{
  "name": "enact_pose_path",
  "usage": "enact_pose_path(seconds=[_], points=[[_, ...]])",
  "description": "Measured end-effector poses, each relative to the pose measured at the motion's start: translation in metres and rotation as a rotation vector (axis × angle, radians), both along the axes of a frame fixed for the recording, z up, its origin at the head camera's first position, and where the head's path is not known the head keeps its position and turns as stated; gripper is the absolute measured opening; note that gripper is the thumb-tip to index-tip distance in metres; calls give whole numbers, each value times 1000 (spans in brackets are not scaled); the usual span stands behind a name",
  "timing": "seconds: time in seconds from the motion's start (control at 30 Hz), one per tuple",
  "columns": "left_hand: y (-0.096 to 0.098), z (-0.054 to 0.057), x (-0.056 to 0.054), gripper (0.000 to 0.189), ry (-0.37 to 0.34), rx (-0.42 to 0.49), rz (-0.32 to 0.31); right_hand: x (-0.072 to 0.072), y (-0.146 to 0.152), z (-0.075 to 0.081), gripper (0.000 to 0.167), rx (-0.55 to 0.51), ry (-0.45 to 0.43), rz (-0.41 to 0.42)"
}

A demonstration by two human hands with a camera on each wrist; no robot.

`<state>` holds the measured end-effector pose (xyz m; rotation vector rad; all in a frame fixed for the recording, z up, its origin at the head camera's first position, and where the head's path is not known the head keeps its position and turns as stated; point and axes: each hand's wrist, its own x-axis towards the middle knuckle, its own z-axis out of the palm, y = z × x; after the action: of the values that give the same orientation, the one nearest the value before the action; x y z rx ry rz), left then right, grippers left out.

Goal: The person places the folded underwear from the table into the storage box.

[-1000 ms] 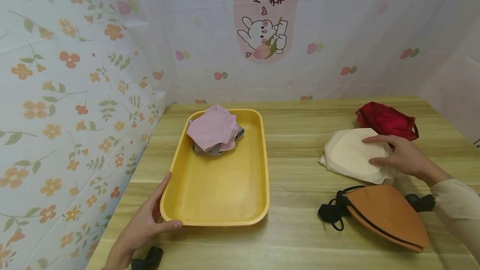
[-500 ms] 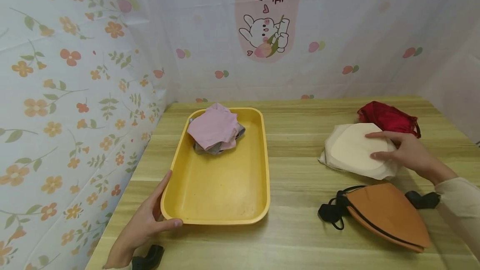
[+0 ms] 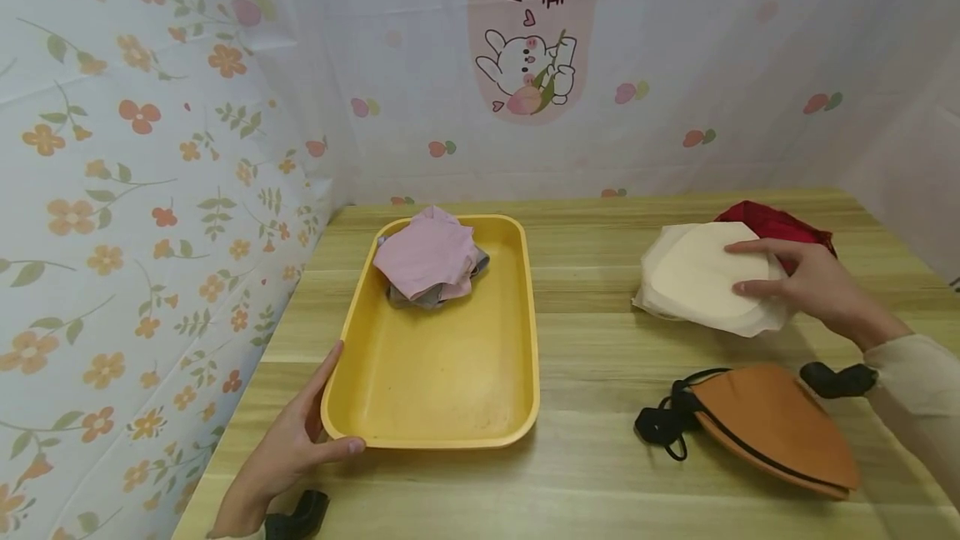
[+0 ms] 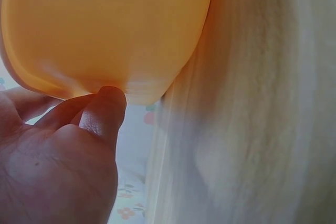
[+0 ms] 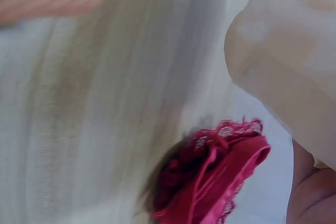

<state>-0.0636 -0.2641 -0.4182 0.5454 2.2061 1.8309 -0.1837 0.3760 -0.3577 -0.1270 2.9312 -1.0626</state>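
My left hand [image 3: 288, 440] holds the near left corner of a yellow tray [image 3: 442, 443], fingers along its left wall and thumb at its front; the left wrist view shows the thumb against the tray's plastic [image 4: 105, 19]. My right hand [image 3: 821, 290] pinches a folded cream garment [image 3: 697, 273] with smooth, thin panels by its right side. In the right wrist view, the cream fabric [image 5: 283, 61] hangs over the table. Behind it lies a red lace-edged garment [image 3: 776, 223], partly hidden in the head view. Closer to me is an orange folded piece [image 3: 772, 423] with black trim.
A folded pink cloth [image 3: 426, 252] sits on grey fabric [image 3: 420, 298] at the tray's far left. Black loops and a small black piece [image 3: 660, 426] adjoin the orange piece. Printed curtains [image 3: 390, 65] stand behind the table [image 3: 585, 357] and along the left.
The right hand and cream garment have moved slightly up and away, so the garment now covers more of the red one. The left hand and tray have stayed in place.
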Motion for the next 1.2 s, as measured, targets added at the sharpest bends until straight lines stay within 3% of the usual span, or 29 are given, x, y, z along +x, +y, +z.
enact_pose_path(seconds=[0.4, 0.57, 0.77, 1.0, 1.2], points=[[0, -1, -2, 109, 6, 5, -11, 2, -15, 22, 61, -54, -45, -13], [0, -1, -1, 109, 6, -6, -2, -1, -23, 24, 62, -103, -73, -12], [0, -1, -1, 109, 15, -24, 8, -1, -34, 24, 57, -251, -90, -1], [0, -2, 0, 109, 13, -21, 9, -4, -45, 26, 56, -252, -101, 9], [-1, -1, -2, 109, 18, -15, -2, -7, -52, 24, 53, -347, -137, 14]])
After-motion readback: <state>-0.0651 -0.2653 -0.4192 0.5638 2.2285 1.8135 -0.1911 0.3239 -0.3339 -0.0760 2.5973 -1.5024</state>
